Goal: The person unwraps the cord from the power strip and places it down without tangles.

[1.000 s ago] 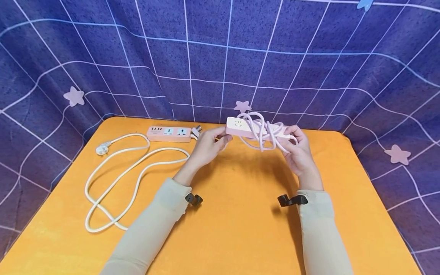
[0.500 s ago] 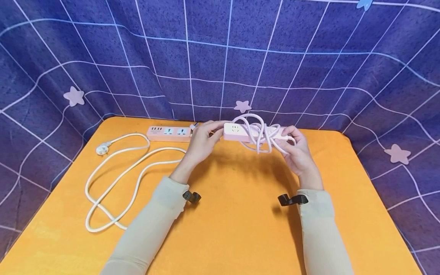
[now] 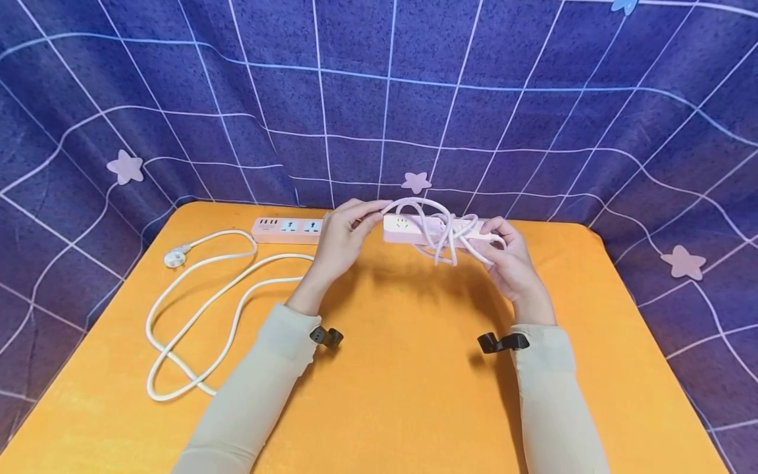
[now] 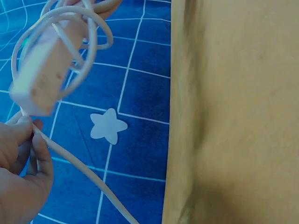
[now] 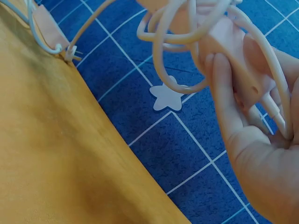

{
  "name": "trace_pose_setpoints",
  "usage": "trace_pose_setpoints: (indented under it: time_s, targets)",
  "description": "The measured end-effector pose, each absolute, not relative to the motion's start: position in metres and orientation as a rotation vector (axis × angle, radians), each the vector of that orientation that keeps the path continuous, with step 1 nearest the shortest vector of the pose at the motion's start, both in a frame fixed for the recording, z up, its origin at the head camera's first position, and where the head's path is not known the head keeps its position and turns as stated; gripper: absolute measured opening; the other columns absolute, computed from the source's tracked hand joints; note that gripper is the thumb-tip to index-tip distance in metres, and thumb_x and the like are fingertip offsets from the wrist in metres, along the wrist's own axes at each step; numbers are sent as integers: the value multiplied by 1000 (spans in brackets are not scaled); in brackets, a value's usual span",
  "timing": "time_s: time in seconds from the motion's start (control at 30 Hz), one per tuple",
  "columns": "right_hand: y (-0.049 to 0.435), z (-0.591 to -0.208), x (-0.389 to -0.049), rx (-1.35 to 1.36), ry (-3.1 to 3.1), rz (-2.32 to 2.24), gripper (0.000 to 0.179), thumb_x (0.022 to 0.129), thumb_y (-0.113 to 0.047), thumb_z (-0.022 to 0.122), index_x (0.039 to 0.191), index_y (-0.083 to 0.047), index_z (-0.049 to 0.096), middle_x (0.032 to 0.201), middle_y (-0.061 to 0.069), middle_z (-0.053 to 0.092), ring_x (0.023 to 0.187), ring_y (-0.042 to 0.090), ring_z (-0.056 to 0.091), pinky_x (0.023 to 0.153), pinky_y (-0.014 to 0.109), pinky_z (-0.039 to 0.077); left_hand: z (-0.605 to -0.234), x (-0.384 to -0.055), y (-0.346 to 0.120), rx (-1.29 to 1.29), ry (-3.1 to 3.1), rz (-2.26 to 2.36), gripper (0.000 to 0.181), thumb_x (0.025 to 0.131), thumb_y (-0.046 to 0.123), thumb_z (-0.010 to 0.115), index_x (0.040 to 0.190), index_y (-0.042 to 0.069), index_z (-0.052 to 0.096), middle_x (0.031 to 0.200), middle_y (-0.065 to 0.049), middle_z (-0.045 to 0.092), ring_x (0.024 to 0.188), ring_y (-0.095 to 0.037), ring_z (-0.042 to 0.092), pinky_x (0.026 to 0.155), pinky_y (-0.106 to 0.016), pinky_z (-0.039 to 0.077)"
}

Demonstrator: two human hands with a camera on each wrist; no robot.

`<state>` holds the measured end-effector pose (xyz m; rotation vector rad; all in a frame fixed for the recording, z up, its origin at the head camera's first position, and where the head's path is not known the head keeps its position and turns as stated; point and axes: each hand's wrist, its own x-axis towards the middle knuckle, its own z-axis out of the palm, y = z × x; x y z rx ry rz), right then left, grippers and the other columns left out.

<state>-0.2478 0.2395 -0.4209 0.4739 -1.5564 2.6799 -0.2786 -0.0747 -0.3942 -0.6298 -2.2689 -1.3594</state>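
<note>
A pale pink power strip (image 3: 393,230), wrapped in loose loops of its own cord (image 3: 441,253), is held above the table's far side. My right hand (image 3: 512,263) grips its right end, fingers curled round the body where the cord comes out in the right wrist view. Just off the strip's left end, my left hand (image 3: 343,240) pinches a length of the cord between thumb and fingers. From there the cord (image 4: 84,169) runs on past the fingers in the left wrist view. A white plug (image 5: 71,55) shows in the right wrist view.
A second pink power strip (image 3: 278,230) lies at the back left of the orange table (image 3: 414,382), partly hidden by my left hand. Its white cord (image 3: 237,316) spreads in loops, with a round-headed plug (image 3: 175,257) at the left. A blue curtain (image 3: 355,99) hangs behind.
My left hand has left the strip's end, moved left and taken the cord, drawing it leftward. The held strip has shifted slightly left and tilted; its loops have changed shape.
</note>
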Motion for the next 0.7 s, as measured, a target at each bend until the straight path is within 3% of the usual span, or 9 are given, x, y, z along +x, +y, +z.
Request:
trace_pose_setpoints:
  time_s: [0.27, 0.5, 0.7]
  targets:
    - [240, -424, -252, 384, -1473, 2667, 31, 95, 24, 55, 97, -7, 60, 110, 8, 68, 103, 19, 73, 94, 38, 62, -387, -275, -76, -677, -2247, -1377, 26, 104, 23, 70, 128, 22, 79, 97, 5, 70, 80, -14, 54, 69, -30, 42]
    - [242, -423, -251, 387, -1428, 2670, 29, 94, 23, 58, 98, -6, 61, 106, 8, 68, 99, 19, 74, 93, 39, 62, -378, -271, -84, -952, -2272, -1389, 25, 104, 15, 69, 127, 17, 79, 98, 1, 72, 82, -14, 56, 73, -28, 46]
    - [242, -419, -250, 370, -1439, 2653, 30, 94, 22, 58, 97, -7, 61, 106, 8, 67, 99, 19, 73, 94, 42, 61, -368, -264, -94, -1095, -2352, -1364, 28, 105, 15, 67, 130, 20, 78, 99, 2, 68, 80, -15, 53, 71, -30, 44]
